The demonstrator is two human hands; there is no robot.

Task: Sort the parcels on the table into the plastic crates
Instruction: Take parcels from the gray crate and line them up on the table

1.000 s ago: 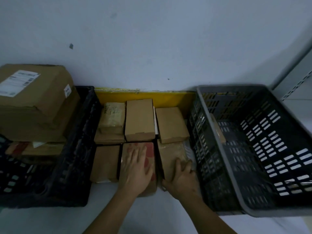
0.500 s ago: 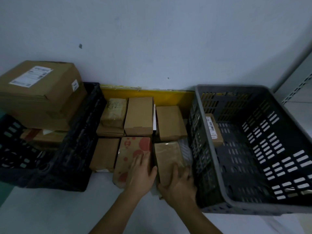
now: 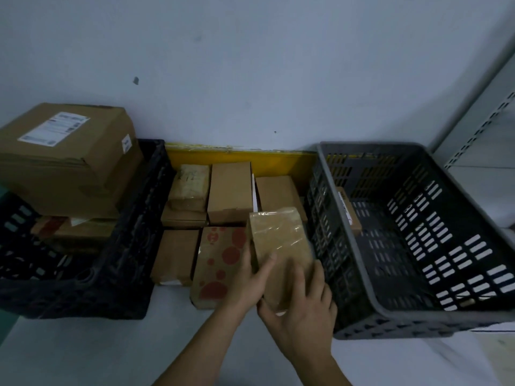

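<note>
Fingers [image 3: 299, 271]: ours, both hands curled round the taped parcel [image 3: 278, 240], tilting it free.
Right of fingers: grey crate [image 3: 359, 263], we judge its destination.

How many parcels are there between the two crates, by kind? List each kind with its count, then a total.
Plain brown boxes: 4
Tape-wrapped parcels: 2
Red-spotted parcel: 1
Total: 7

Two bare forearms, no sleeves in view. Left hand [image 3: 249, 282] and right hand [image 3: 302, 310]: no gloves, rings or watch.
</note>
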